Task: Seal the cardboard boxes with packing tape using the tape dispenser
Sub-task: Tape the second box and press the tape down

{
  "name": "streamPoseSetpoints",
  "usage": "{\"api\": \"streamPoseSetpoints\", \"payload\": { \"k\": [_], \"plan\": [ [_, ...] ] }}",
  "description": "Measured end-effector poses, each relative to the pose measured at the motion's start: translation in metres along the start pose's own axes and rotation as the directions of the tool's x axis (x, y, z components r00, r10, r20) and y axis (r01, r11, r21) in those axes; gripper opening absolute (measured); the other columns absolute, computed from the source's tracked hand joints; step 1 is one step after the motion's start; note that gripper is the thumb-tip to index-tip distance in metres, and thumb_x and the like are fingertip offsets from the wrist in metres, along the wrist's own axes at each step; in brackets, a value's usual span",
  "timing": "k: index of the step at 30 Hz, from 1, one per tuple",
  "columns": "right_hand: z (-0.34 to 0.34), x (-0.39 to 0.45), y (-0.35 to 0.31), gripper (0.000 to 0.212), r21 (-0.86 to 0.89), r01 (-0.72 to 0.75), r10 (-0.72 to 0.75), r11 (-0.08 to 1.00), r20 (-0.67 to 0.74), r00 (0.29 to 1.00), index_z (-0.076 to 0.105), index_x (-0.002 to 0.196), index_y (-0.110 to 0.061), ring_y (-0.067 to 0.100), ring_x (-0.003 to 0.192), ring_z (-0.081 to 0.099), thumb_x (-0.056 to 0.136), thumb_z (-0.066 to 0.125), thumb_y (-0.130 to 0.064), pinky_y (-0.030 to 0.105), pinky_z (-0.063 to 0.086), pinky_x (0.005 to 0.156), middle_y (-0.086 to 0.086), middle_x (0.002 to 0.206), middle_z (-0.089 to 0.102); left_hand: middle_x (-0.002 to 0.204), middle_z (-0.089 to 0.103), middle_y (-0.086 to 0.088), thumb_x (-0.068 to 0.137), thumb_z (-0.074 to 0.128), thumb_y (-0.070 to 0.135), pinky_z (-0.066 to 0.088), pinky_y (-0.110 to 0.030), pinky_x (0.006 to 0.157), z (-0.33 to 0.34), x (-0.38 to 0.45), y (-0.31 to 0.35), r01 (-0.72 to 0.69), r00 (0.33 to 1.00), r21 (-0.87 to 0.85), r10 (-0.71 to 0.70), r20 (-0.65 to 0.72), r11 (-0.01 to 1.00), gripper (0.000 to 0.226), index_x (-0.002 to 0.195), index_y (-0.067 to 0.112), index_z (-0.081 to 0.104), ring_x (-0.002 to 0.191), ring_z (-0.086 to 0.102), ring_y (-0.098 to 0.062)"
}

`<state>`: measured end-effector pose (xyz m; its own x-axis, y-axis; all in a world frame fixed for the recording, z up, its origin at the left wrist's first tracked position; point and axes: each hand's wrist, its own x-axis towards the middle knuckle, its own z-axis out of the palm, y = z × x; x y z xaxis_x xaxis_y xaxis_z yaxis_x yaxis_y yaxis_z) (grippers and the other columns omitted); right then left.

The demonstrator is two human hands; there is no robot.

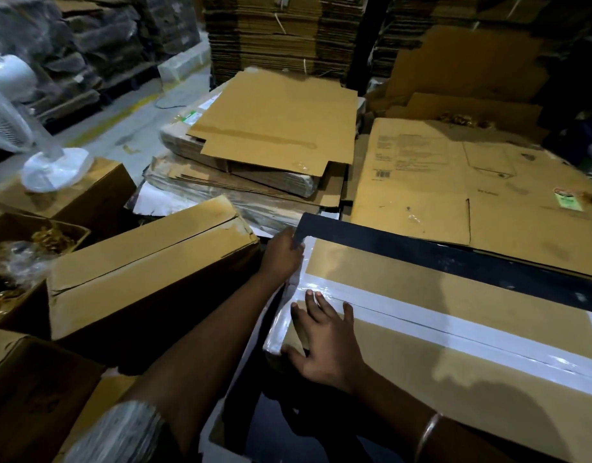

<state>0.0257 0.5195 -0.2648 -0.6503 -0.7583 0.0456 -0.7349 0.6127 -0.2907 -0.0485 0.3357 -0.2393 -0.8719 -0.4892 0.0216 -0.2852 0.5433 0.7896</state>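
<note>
— Orientation of the sealed box (455,329)?

— Lying flat at lower right; long axis from near left to far right. One strip of clear tape (421,324) along the centre seam, same axis.

— Hands?

— Left hand (282,255) curled round the box's far left corner. Right hand (324,345) flat on the lid, fingers spread, tips touching the tape end.

— Surroundings?

— Second closed box (147,262) just beside, to the left, seam untaped, axis roughly parallel. Open box (17,255) with wrapped goods farther left. White fan (27,128) standing on another box behind. Pile of flattened cartons (274,128) ahead; flat printed sheet (455,182) to the right of it.

— Tape dispenser?

— Cannot tell.
</note>
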Motion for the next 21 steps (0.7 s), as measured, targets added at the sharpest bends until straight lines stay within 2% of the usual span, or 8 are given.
{"api": "streamPoseSetpoints", "payload": {
  "k": [2,5,11,13,15,17,19,21],
  "plan": [
    [0.002,0.000,0.002,0.077,-0.003,0.008,-0.008,1.000,0.003,1.000,0.050,0.143,-0.025,0.029,0.146,0.036,0.079,0.052,-0.068,0.071,0.024,0.107,0.011,0.156,0.041,0.112,0.067,-0.021,0.095,0.059,0.012,0.035,-0.028,0.068,0.007,0.019,0.004,0.035,0.998,0.117,-0.041,0.045,0.992,0.022,0.112,-0.003,0.062,0.106,0.062,-0.036],
    [0.006,0.003,0.005,0.075,-0.039,0.029,-0.029,0.999,0.008,1.000,0.053,0.139,-0.024,0.030,0.140,0.045,0.080,0.050,-0.070,0.071,0.033,0.101,0.012,0.150,0.048,0.115,0.067,-0.022,0.097,0.059,0.017,0.042,-0.031,0.078,0.018,0.035,0.001,0.081,0.990,0.170,-0.100,0.102,0.982,0.027,0.114,-0.003,0.065,0.109,0.062,-0.036],
    [0.004,0.003,0.008,0.078,0.035,0.025,-0.026,0.999,0.032,0.999,0.038,0.150,-0.022,0.031,0.151,0.021,0.088,0.039,-0.068,0.070,0.009,0.112,0.013,0.162,0.026,0.118,0.067,-0.021,0.096,0.055,0.015,0.039,-0.027,0.073,0.030,0.043,-0.003,0.174,0.974,0.093,-0.186,0.131,0.980,0.027,0.114,-0.002,0.067,0.109,0.061,-0.036],
    [0.005,0.003,0.008,0.077,-0.022,0.041,-0.040,0.999,0.036,0.999,0.042,0.147,-0.021,0.032,0.148,0.030,0.087,0.041,-0.068,0.072,0.018,0.109,0.015,0.159,0.034,0.123,0.065,-0.021,0.096,0.057,0.011,0.039,-0.025,0.075,0.031,0.045,0.001,0.202,0.963,0.071,-0.211,0.168,0.977,0.028,0.117,-0.004,0.064,0.111,0.060,-0.035],
    [0.007,0.002,0.007,0.076,-0.083,0.050,-0.047,0.995,0.033,0.998,0.048,0.142,-0.021,0.033,0.141,0.043,0.083,0.046,-0.069,0.072,0.031,0.103,0.016,0.152,0.045,0.129,0.061,-0.023,0.099,0.053,0.008,0.044,-0.031,0.086,0.035,0.049,0.002,0.205,0.953,0.061,-0.214,0.213,0.977,0.028,0.123,-0.005,0.060,0.116,0.057,-0.036],
    [0.009,0.002,0.007,0.076,-0.099,0.051,-0.051,0.994,0.006,0.999,0.050,0.139,-0.021,0.033,0.138,0.047,0.081,0.048,-0.070,0.071,0.036,0.100,0.016,0.148,0.050,0.132,0.059,-0.021,0.099,0.051,0.008,0.045,-0.034,0.093,0.039,0.049,0.003,0.183,0.955,0.036,-0.186,0.231,0.982,0.028,0.125,-0.001,0.059,0.117,0.057,-0.035],
    [0.011,0.002,0.007,0.076,-0.104,0.057,-0.059,0.993,-0.013,0.998,0.051,0.138,-0.021,0.033,0.137,0.049,0.080,0.048,-0.070,0.071,0.037,0.099,0.016,0.147,0.051,0.132,0.058,-0.013,0.101,0.048,0.011,0.041,-0.028,0.091,0.039,0.041,0.004,0.090,0.969,0.058,-0.101,0.225,0.994,0.032,0.131,0.002,0.057,0.121,0.054,-0.030],
    [0.013,0.002,0.009,0.076,-0.117,0.068,-0.073,0.991,-0.033,0.997,0.051,0.138,-0.021,0.032,0.136,0.049,0.080,0.047,-0.070,0.071,0.037,0.100,0.016,0.146,0.052,0.139,0.055,-0.015,0.104,0.044,0.014,0.037,-0.027,0.094,0.039,0.034,-0.001,-0.023,0.981,0.092,0.004,0.196,0.995,0.035,0.136,0.002,0.055,0.128,0.050,-0.029]
  ]
}}
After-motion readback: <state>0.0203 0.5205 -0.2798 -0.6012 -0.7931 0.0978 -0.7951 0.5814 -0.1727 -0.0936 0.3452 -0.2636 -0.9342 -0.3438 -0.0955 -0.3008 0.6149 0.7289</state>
